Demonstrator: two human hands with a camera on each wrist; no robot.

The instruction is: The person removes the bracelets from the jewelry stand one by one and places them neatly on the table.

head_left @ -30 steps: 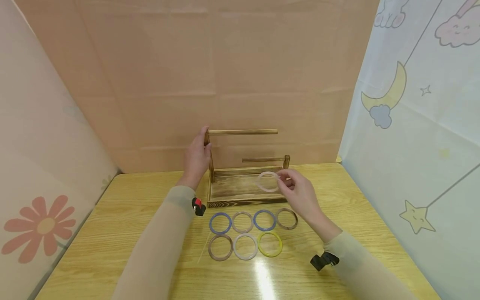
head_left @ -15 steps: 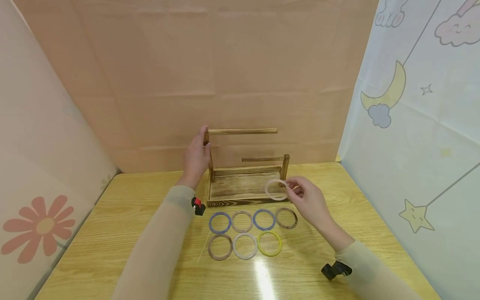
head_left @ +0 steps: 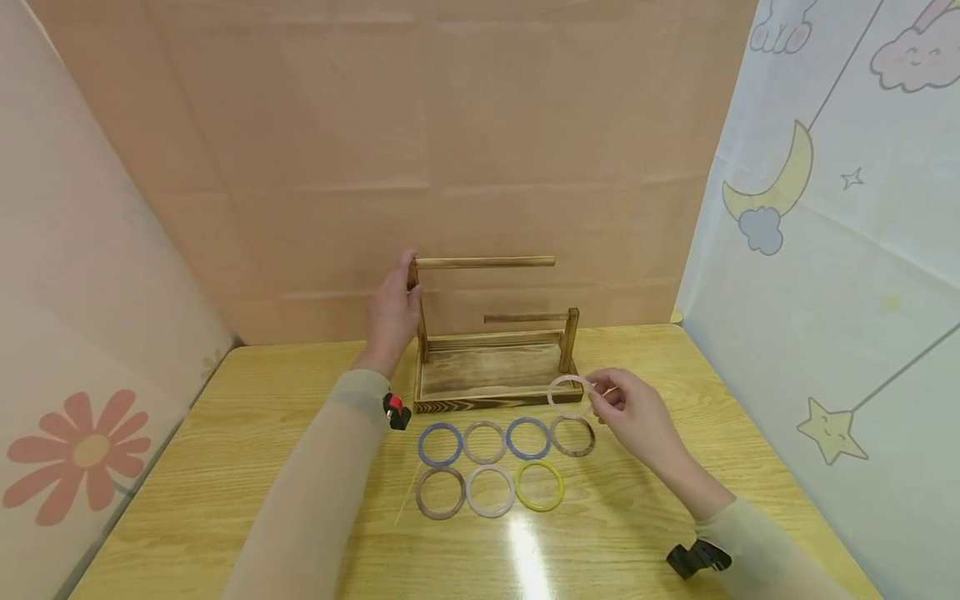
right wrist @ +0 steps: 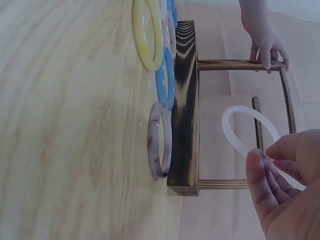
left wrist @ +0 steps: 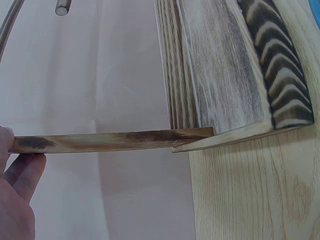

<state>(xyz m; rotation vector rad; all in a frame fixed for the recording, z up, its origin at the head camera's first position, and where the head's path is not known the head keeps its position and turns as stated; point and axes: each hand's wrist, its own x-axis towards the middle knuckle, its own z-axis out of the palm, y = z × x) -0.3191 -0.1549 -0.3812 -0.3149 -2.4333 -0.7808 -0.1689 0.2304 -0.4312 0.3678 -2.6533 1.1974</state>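
My right hand [head_left: 633, 417] pinches a pale, translucent bangle [right wrist: 226, 125] between thumb and fingers. In the head view the bangle is held just in front of the right end of a wooden bangle rack [head_left: 495, 403], above a mottled brown bangle [head_left: 573, 455] on the table. The rack has a shallow tray, a high bar [head_left: 487, 262] from its left post and a lower bar [head_left: 525, 317] from its right post. Nothing hangs on either bar. My left hand [head_left: 392, 315] grips the top of the left post [left wrist: 110, 141], fingers behind it.
Before the rack, two rows of bangles lie flat on the wooden table [head_left: 262, 467]: among them blue [head_left: 528, 459], yellow [head_left: 539, 509], white [head_left: 491, 516] and brown [head_left: 441, 518] ones. A thin pale strip [head_left: 407, 496] lies left of them. A backdrop [head_left: 300, 167] stands close behind.
My right hand has carried the pale bangle from over the tray toward me and to the right, lower now. The left hand keeps its hold on the post.
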